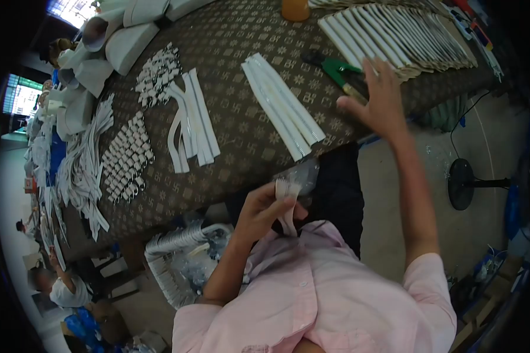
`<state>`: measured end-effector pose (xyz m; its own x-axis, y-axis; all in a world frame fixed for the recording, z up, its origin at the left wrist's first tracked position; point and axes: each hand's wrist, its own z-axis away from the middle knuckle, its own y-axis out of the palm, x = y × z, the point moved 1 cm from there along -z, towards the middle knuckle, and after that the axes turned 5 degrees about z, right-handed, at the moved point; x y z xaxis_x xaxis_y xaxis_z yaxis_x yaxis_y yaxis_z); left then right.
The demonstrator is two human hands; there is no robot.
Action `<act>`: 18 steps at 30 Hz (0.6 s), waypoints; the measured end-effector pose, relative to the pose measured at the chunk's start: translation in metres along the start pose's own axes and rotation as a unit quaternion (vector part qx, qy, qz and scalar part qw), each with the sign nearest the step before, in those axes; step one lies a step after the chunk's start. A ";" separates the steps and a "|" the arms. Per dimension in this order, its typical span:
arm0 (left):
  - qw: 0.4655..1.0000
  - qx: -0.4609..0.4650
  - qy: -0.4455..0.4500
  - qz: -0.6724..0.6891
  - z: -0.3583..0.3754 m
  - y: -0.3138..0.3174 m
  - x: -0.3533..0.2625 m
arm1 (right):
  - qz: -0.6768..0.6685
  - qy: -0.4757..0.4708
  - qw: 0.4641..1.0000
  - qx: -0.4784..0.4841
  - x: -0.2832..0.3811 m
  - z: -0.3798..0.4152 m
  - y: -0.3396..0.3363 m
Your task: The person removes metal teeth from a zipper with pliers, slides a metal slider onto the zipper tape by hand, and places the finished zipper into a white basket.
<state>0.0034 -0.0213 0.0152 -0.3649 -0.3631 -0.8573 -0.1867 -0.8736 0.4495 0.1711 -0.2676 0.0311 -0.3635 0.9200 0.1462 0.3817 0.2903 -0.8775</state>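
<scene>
Close to my body, my left hand [264,213] is closed around a short white fabric strip [287,191]. Its lower end hangs down in front of the pink shirt, and a clear plastic bag [305,175] shows just beyond it. My right hand [381,101] is over the table's right side with fingers spread, holding nothing. Beside its thumb and fingers lies a pair of green-handled pliers [337,69], partly hidden by the hand. Between the two hands, several long white strips [282,106] with dark lines lie side by side on the patterned tablecloth [241,176].
Stacked white strips [394,38] lie far right, near an orange container [295,10]. Leftward are more strips [197,117], small folded white pieces [126,159] and white rolls [97,32]. A woven chair [165,259] stands below; a person [68,288] is at lower left.
</scene>
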 end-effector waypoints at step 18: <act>0.987 -0.140 0.048 0.069 0.016 -0.006 0.017 | 0.193 -0.129 0.973 0.014 -0.031 -0.013 0.036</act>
<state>-0.0160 -0.0169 0.0017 -0.2794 -0.5026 -0.8181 0.1226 -0.8637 0.4888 0.2072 -0.2820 0.0010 -0.3990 0.8618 -0.3132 0.5107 -0.0749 -0.8565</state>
